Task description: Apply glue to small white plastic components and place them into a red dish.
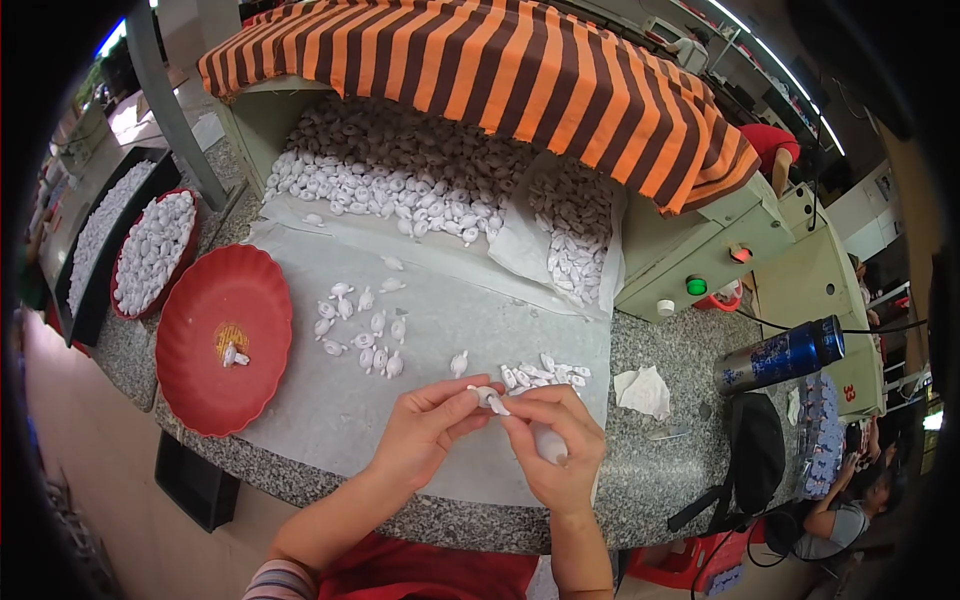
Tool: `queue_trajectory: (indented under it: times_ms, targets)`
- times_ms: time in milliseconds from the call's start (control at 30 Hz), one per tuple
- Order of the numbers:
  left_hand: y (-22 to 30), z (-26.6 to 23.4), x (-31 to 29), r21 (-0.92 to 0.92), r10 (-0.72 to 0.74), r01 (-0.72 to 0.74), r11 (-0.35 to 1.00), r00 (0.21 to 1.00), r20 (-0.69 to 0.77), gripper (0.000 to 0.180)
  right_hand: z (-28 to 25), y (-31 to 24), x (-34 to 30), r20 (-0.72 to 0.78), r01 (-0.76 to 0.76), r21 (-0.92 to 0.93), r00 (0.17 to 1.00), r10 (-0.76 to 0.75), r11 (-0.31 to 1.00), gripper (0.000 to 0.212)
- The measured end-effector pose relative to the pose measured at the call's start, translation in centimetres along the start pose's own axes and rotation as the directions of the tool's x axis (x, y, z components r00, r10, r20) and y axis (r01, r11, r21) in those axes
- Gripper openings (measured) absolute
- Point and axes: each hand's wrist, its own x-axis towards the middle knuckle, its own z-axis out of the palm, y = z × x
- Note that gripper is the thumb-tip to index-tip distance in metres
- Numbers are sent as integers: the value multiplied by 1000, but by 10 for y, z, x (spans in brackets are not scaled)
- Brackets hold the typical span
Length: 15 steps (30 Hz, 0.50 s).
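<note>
My left hand [428, 428] pinches a small rounded white piece [483, 394] between thumb and fingers. Against its side, the fingertips of my right hand [562, 450] hold a slimmer white piece [498, 405]; the two parts touch. A rounded white object [550, 443] is tucked in my right palm, mostly covered, so its kind is unclear. Just beyond my fingers lies a pile of slim white pieces [545, 373] on the white sheet [330, 410]. Farther left are several loose rounded white pieces [378, 322], with a single one [459, 364] closer to my hands.
A red scalloped bowl [180, 375] with a few white pieces stands left, near a full red bowl [155, 255] and black tray [80, 300]. Heaped white pieces fill the box under a striped cloth [480, 70]. At right are a blue bottle [780, 355], crumpled paper [642, 391] and black pouch [757, 450].
</note>
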Motion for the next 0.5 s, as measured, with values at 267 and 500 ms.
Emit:
queue_trajectory:
  times_ms: [267,500]
  targets:
    - [1,2,-2,215,194,-189,958,981,-3,25,4,7,-3,11,256,-260,965,-262,931,22]
    - [-3,1,-4,310,344,-342,887,938,49,25,12,11,-10,-40,343,-307,927,-372,888,30]
